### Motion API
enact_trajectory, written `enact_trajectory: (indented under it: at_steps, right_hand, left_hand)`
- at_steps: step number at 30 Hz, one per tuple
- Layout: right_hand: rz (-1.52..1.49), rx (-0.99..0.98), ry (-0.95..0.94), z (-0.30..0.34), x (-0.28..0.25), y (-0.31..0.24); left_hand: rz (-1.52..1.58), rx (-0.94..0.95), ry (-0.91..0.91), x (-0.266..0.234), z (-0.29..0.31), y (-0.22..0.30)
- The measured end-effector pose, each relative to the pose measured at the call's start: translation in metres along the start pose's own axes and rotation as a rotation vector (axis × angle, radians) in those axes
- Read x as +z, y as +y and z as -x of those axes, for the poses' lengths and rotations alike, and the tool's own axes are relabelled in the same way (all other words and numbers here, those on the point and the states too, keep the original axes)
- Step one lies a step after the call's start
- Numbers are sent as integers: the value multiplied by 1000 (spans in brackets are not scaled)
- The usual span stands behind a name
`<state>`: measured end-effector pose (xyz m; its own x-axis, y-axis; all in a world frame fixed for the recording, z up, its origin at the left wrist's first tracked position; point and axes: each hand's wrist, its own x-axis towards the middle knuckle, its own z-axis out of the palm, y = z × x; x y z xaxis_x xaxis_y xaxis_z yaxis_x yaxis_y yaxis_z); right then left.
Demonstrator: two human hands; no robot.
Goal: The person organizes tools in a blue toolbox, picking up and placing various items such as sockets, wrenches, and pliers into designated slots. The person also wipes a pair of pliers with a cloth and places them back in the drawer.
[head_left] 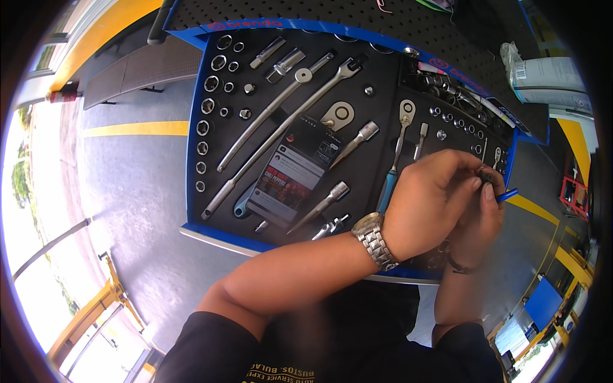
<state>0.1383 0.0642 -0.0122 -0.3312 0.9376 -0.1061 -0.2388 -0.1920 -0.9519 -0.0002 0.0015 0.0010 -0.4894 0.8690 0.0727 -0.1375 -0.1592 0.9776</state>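
My left hand (429,201), with a metal watch on the wrist, reaches over the right part of an open tool drawer (357,54). Its fingers are pinched around a small dark piece (485,179) whose kind I cannot make out. Close against it, my right hand (479,233) has its fingers curled up to the same spot. A short, slim blue piece (507,195) sticks out to the right past the right fingertips; its other end is hidden by the fingers. Below the left hand, a ratchet (407,113) with a blue grip lies in the drawer's foam.
A phone (290,179) with a lit screen lies across the tools. Beside it are a long breaker bar (271,121), extensions (325,201) and rows of sockets (203,127). More loose tools (450,89) fill a compartment at the far right. A perforated black top (306,14) stands behind.
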Motion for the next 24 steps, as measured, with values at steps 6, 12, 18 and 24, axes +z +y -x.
enact_trajectory:
  at_steps: [6,12,18,24]
  right_hand:
    - [-10,-33,-49,0,-2,1]
    - [-12,-55,-78,1,-4,-1]
    - [-17,-47,-58,2,1,-3]
    - [-4,-46,-25,0,9,-6]
  left_hand:
    - [50,-28,-3,0,-1,0]
    - [82,-91,-30,0,-1,-1]
    - [40,-52,-50,-1,-1,-4]
    - [-95,123,-40,-4,0,-2]
